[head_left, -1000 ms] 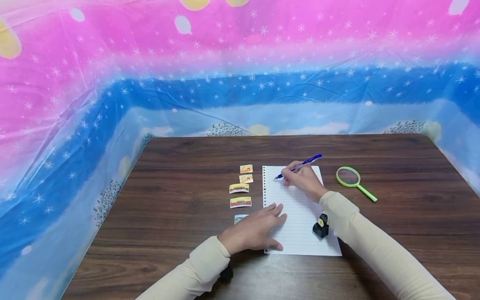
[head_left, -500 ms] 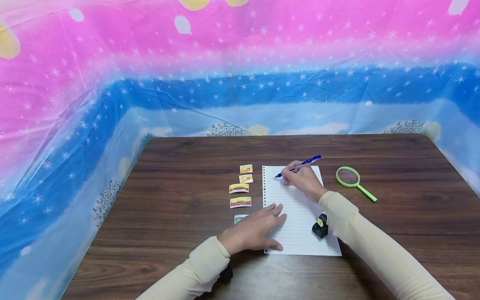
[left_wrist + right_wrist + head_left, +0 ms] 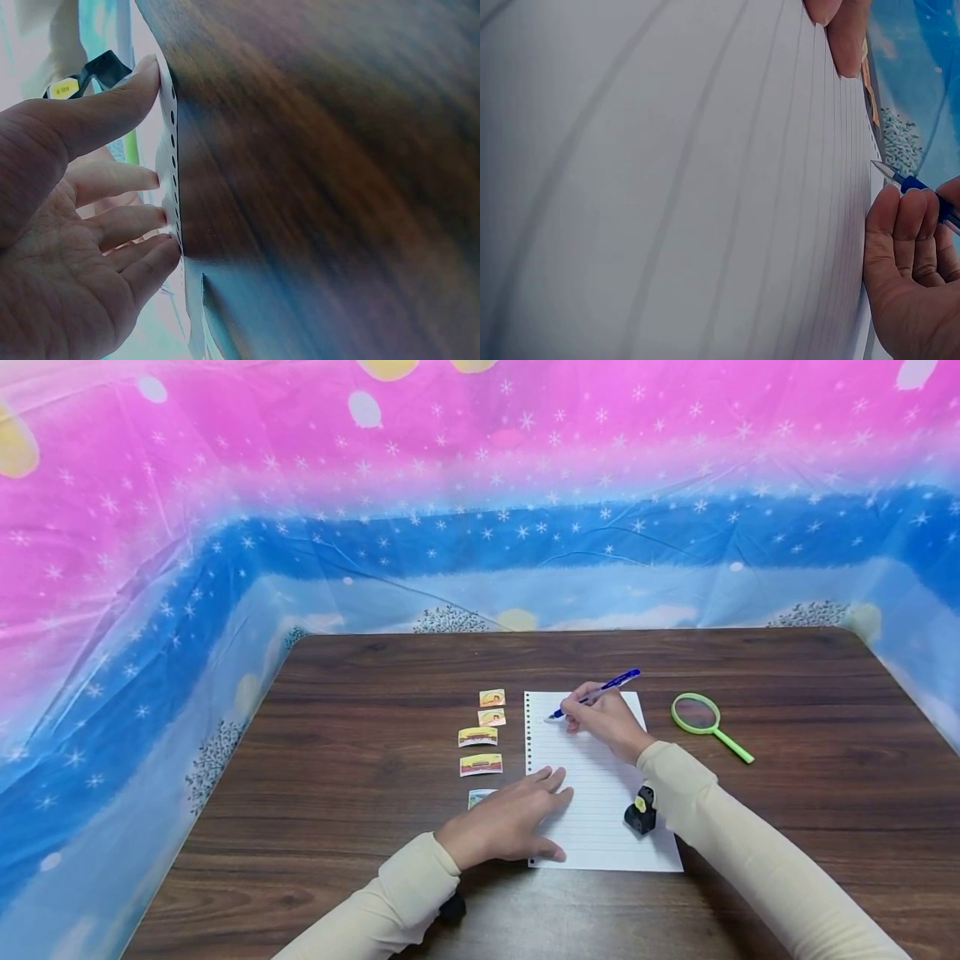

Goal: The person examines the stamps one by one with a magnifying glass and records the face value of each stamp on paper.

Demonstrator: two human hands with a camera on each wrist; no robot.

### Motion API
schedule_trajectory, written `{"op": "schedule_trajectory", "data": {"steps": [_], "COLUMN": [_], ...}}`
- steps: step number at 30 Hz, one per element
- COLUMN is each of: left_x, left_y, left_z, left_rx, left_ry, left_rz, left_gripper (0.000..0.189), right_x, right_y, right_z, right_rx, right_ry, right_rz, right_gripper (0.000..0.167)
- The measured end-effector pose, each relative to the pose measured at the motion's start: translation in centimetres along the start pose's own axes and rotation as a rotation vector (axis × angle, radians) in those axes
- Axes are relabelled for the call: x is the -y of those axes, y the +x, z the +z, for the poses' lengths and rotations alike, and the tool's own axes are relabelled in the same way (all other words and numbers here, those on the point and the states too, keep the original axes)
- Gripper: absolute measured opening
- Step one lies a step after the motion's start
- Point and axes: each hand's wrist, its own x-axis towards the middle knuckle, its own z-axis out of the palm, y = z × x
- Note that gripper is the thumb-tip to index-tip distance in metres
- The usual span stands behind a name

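A lined sheet of paper (image 3: 600, 810) with punched holes down its left edge lies on the brown table. My right hand (image 3: 606, 720) pinches a blue pen (image 3: 621, 678) near the sheet's top left, where faint marks show by the tip. In the right wrist view the pen (image 3: 913, 184) has its metal tip close to the paper, and the fingers of the right hand (image 3: 915, 277) are curled. My left hand (image 3: 510, 820) rests with spread fingers on the sheet's lower left. In the left wrist view, the left hand's fingertips (image 3: 154, 217) touch the paper by the holes.
Several small picture cards (image 3: 481, 764) stand in a column left of the sheet, the lowest partly hidden by my left hand. A green magnifying glass (image 3: 696, 713) lies right of the paper. A patterned cloth (image 3: 480, 543) hangs behind the table (image 3: 337, 760).
The pen shifts very slightly at the upper left of the paper, its upper end tipping a little to the left. My left hand, the sheet and the cards stay put.
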Motion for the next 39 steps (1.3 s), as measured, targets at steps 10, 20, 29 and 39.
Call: {"op": "schedule_trajectory", "data": {"steps": [10, 20, 29, 39], "left_x": [0.02, -0.02, -0.08, -0.10], "left_y": [0.04, -0.01, -0.08, -0.13], "left_z": [0.07, 0.04, 0.00, -0.03], "left_rx": [-0.011, -0.027, -0.024, -0.022], "left_ry": [0.018, 0.025, 0.024, 0.018], "left_rz": [0.008, 0.025, 0.020, 0.024], "left_gripper": [0.077, 0.077, 0.078, 0.077], "right_x": [0.16, 0.17, 0.11, 0.25], "right_y": [-0.05, -0.11, 0.14, -0.07], "right_z": [-0.07, -0.05, 0.09, 0.38], "right_rx": [0.021, 0.016, -0.029, -0.059], "right_ry": [-0.023, 0.023, 0.056, 0.075], "right_rz": [-0.015, -0.009, 0.006, 0.009], "right_gripper": [0.017, 0.016, 0.017, 0.017]}}
